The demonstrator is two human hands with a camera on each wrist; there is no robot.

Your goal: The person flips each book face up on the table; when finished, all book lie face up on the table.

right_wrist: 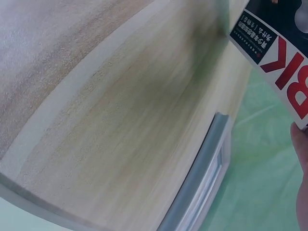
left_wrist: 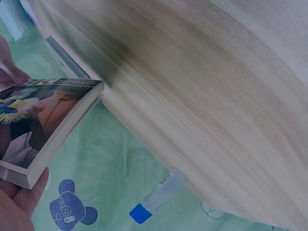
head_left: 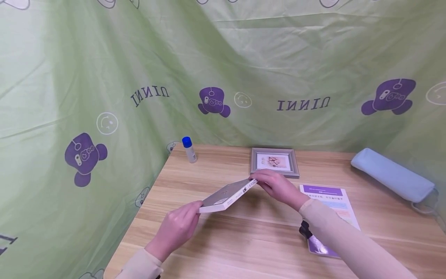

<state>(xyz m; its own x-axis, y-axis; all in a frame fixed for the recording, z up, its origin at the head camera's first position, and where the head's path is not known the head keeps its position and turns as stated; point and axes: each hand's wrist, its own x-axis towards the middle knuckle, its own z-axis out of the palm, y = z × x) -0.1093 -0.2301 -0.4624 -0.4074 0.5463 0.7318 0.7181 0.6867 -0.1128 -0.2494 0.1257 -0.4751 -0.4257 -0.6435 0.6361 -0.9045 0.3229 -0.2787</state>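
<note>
A paperback book (head_left: 228, 192) is held tilted above the wooden table, its grey back cover and white spine visible in the head view. My left hand (head_left: 178, 224) grips its near left corner. At the far right end, my right hand (head_left: 277, 186) pinches the opposite corner. The left wrist view shows the pictured front cover (left_wrist: 48, 113) and white page edge, with left fingers beneath. Large red letters on the book (right_wrist: 284, 62) appear in the right wrist view, beside part of my right hand (right_wrist: 301, 154).
A clear bottle with a blue cap (head_left: 189, 149) stands back left. A framed picture (head_left: 274, 161) lies behind the right hand. A purple and white booklet (head_left: 327, 192), with a small black object (head_left: 305, 229), is partly under the right arm. A light blue pouch (head_left: 393, 172) lies far right.
</note>
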